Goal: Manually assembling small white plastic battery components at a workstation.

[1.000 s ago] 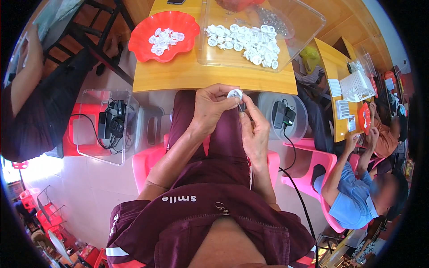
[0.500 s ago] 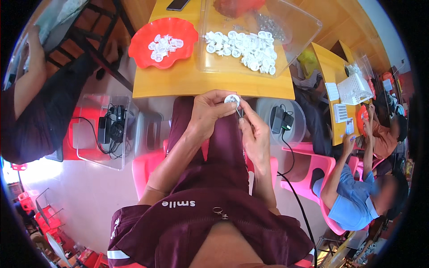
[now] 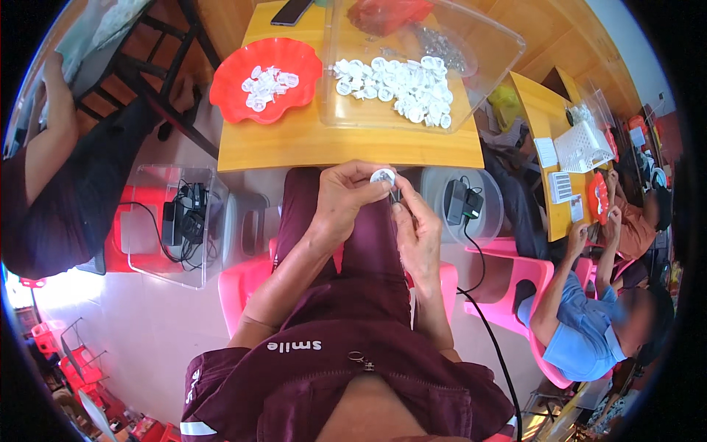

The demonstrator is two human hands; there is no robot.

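Above my lap, just before the table's near edge, my left hand (image 3: 345,197) pinches a small round white plastic part (image 3: 382,177) between thumb and fingers. My right hand (image 3: 418,230) is closed on a thin metal piece (image 3: 396,197) that meets the underside of the white part; its exact kind is too small to make out. On the table, a clear plastic bin (image 3: 477,103) holds a heap of similar white parts (image 3: 398,88). To its left, a red scalloped plate (image 3: 230,82) carries a smaller pile of white parts (image 3: 269,87).
Small metal pieces (image 3: 442,48) and a red bag (image 3: 387,15) lie at the bin's far end. A phone (image 3: 292,11) rests at the table's back left. Clear tubs with black adapters (image 3: 464,200) flank my legs. Two people sit at another table (image 3: 556,214) on the right; another person sits left.
My head view has shifted slightly, so the table sits a little lower. Both hands keep the white part and the metal piece together, with only small finger movement.
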